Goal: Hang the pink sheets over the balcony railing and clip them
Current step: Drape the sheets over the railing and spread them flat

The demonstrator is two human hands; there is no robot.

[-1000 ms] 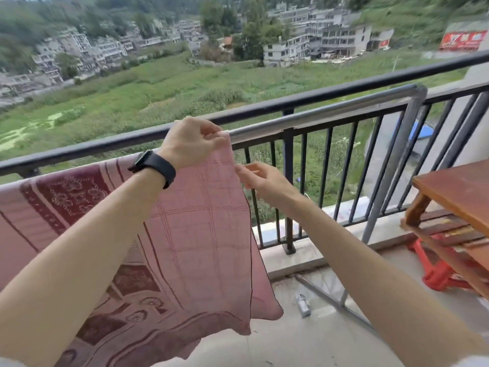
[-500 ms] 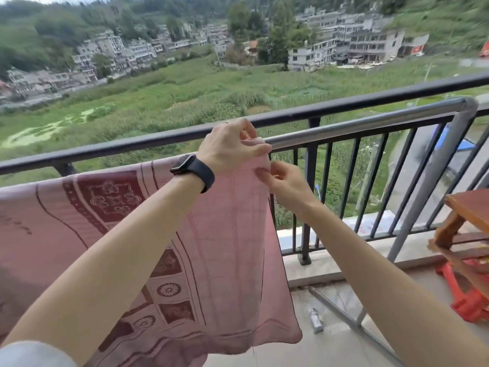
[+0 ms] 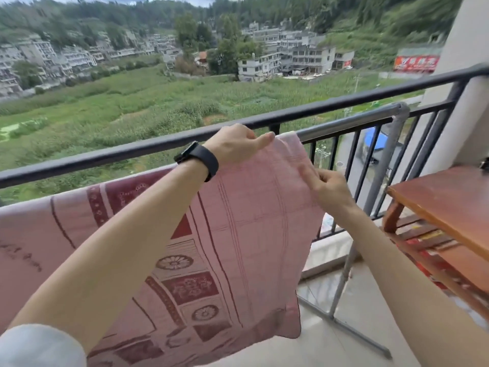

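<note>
A pink sheet [image 3: 238, 234] with dark red patterned borders hangs over a silver rail [image 3: 349, 123] just inside the black balcony railing [image 3: 105, 154]. My left hand [image 3: 238, 144], with a black watch on its wrist, lies on the sheet's top right corner at the rail. Its thumb points right and its fingers curl over the far side. Lower down, my right hand [image 3: 328, 186] pinches the sheet's right edge between thumb and fingers. No clip is visible.
A brown wooden table [image 3: 449, 202] stands at the right, with red items [image 3: 428, 268] on a shelf under it. The silver rail's leg [image 3: 344, 287] runs down to the tiled floor between sheet and table. A white wall closes the right end.
My right hand has slid a little down the sheet's right edge. My left hand stays on the top corner at the rail. The view has shifted.
</note>
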